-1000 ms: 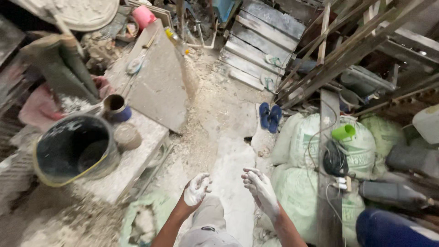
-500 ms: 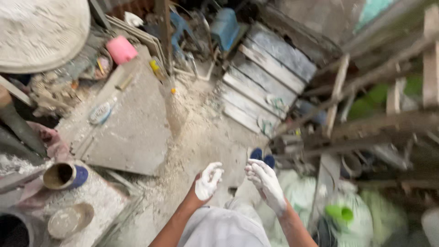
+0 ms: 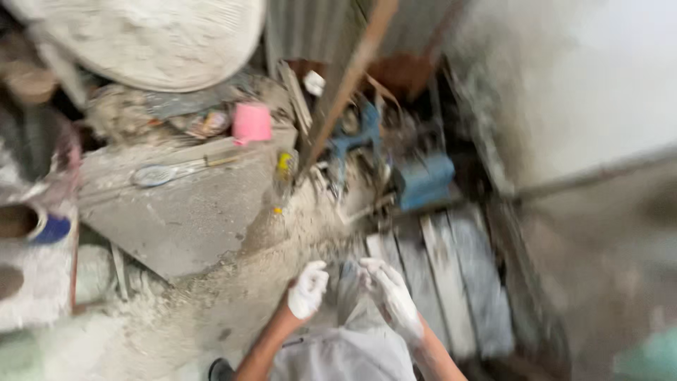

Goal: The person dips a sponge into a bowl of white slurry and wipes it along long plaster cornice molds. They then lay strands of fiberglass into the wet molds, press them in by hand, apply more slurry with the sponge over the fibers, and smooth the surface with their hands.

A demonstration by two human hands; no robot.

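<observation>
We see both hands low in the head view, coated in white powder or wearing white gloves; the blur keeps us from telling which. The left hand (image 3: 308, 289) is curled into a loose fist, closed on nothing we can make out. The right hand (image 3: 390, 295) has its fingers stretched out and pointing down, holding nothing. The two are near each other but apart, with a narrow gap between them, both above a pale grey cloth (image 3: 345, 353) that is cut off by the bottom edge.

Beneath them the floor (image 3: 233, 296) is rough and dusted with pale sandy powder, heaped near the corner of a flat grey slab (image 3: 183, 212). That slab looks like cement or stone, matte and speckled, and a flat metal tool (image 3: 159, 173) with a rounded blade lies near its far edge. Just beyond that edge stands a pink cup-shaped container (image 3: 252, 123); its contents are hidden. At the left edge of the frame a round tin (image 3: 28, 224) with a blue side shows a brown inside, partly cut off.

At the top left a large round disc (image 3: 155, 39) has a coarse, crusted grey surface. To the right of the hands lie weathered grey wooden planks (image 3: 451, 282), side by side. A blue metal object (image 3: 423, 180) lies beyond them, too smeared to identify. A brown pole (image 3: 349, 81) leans diagonally across the clutter.
</observation>
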